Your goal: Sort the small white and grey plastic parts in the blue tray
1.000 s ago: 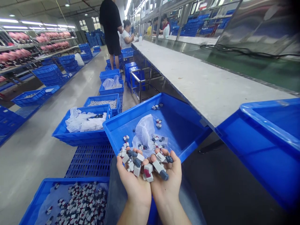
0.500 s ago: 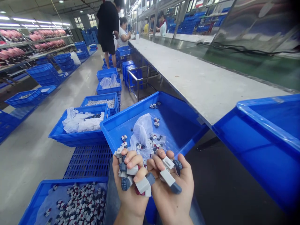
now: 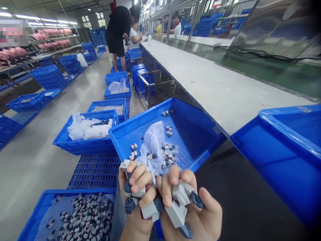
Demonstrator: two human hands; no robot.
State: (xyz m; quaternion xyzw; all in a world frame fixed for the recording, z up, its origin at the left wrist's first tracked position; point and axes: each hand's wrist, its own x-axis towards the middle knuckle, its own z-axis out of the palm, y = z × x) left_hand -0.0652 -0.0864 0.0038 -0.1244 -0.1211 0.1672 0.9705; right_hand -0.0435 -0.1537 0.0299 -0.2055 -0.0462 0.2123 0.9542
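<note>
My left hand (image 3: 139,190) is closed around several small plastic toy parts (image 3: 149,210), white blocks with dark blue fist-like ends and bits of dark red. Beside it, my right hand (image 3: 193,207) curls its fingers over more white and dark blue toy parts (image 3: 177,212), its thumb held apart. Both palms face up, close together, at the near edge of a tilted blue bin (image 3: 200,140). Inside that bin, similar parts (image 3: 168,157) lie scattered around a crumpled translucent plastic bag (image 3: 152,137).
A blue crate (image 3: 32,214) full of like parts sits at lower left. Further blue crates (image 3: 85,147) line a slatted blue pallet. A long white table (image 3: 200,77) runs along the right, with another blue bin (image 3: 281,147) against it. A person in black (image 3: 117,33) bends over farther off.
My right hand has shifted slightly right and down, its parts turning and sliding within the fingers. My left hand has moved slightly left. The person in black bends lower.
</note>
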